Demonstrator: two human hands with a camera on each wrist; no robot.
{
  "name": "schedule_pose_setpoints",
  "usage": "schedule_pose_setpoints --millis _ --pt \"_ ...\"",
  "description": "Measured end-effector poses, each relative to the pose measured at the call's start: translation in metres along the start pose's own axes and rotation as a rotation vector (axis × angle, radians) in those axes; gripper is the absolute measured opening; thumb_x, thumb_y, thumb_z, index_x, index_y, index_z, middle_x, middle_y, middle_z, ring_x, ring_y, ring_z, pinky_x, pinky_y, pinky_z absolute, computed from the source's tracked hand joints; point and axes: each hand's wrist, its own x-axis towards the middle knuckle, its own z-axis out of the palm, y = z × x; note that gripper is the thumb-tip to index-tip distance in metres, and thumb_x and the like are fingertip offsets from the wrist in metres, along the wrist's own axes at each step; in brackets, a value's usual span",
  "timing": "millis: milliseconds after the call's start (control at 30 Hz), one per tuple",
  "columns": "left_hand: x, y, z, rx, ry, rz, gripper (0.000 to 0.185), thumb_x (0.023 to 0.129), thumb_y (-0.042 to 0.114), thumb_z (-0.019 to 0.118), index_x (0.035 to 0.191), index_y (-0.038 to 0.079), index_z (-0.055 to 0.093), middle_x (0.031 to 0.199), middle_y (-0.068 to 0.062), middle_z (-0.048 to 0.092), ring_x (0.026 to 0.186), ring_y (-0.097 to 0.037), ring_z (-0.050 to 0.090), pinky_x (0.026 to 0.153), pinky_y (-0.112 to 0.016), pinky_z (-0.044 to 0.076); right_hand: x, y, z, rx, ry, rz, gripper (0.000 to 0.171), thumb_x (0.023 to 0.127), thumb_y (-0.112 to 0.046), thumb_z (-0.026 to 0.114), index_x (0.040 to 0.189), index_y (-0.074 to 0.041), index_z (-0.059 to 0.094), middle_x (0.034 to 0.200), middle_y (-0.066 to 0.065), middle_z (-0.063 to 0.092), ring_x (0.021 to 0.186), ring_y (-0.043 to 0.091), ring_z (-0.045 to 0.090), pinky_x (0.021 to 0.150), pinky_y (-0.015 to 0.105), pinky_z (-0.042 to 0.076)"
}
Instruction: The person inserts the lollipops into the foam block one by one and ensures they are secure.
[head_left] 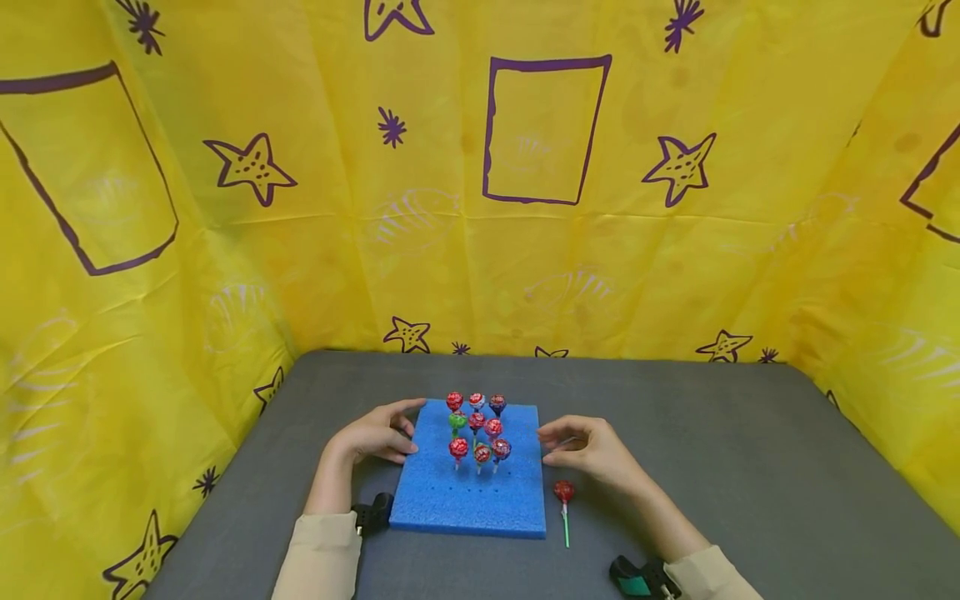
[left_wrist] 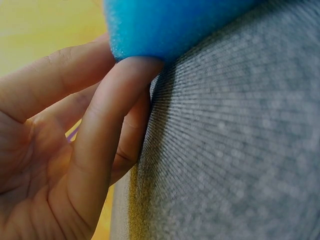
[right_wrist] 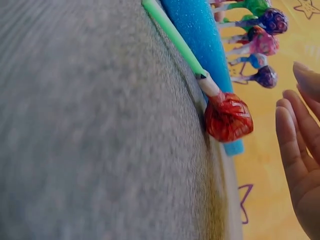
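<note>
A blue foam block (head_left: 472, 500) lies on the grey table (head_left: 750, 483), with several wrapped lollipops (head_left: 477, 429) standing upright in its far half. My left hand (head_left: 408, 429) rests against the block's left edge. In the left wrist view its fingers (left_wrist: 100, 140) touch the underside of the foam corner (left_wrist: 165, 25). My right hand (head_left: 547, 446) hovers at the block's right edge, fingers relaxed and holding nothing. A loose red lollipop (head_left: 564, 492) with a green stick lies on the table just right of the block. The right wrist view shows this lollipop (right_wrist: 227, 117) beside the foam (right_wrist: 200, 30), apart from my fingers (right_wrist: 295, 145).
Yellow cloth walls (head_left: 540, 250) with purple stars and rectangles enclose the table on three sides. Rows of small holes in the foam's near half (head_left: 468, 490) hold nothing. Dark wrist-camera mounts sit at both sleeves (head_left: 372, 512) (head_left: 637, 577).
</note>
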Motion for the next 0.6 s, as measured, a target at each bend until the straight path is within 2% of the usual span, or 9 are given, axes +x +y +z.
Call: schedule_pose_setpoints --millis 233,600 --pt "0.001 -0.002 0.001 -0.001 -0.009 0.004 0.079 0.082 0.001 0.074 0.151 0.011 0.038 0.097 -0.013 0.054 0.074 -0.018 0.064 0.064 -0.032 0.062 -0.01 0.007 -0.009 -0.044 -0.017 0.066 0.031 0.083 -0.014 0.078 0.11 0.0 0.071 0.106 0.021 0.073 0.086 0.004 0.067 0.077 0.019 0.058" --pt "0.0 0.0 0.001 0.003 -0.003 0.001 0.079 0.081 0.001 0.074 0.151 0.012 0.038 0.097 -0.012 0.054 0.074 -0.019 0.063 0.064 -0.032 0.062 -0.02 0.018 -0.018 -0.006 -0.132 0.078 0.032 0.084 -0.014 0.078 0.11 0.002 0.071 0.105 0.023 0.073 0.085 0.004 0.068 0.076 0.019 0.058"
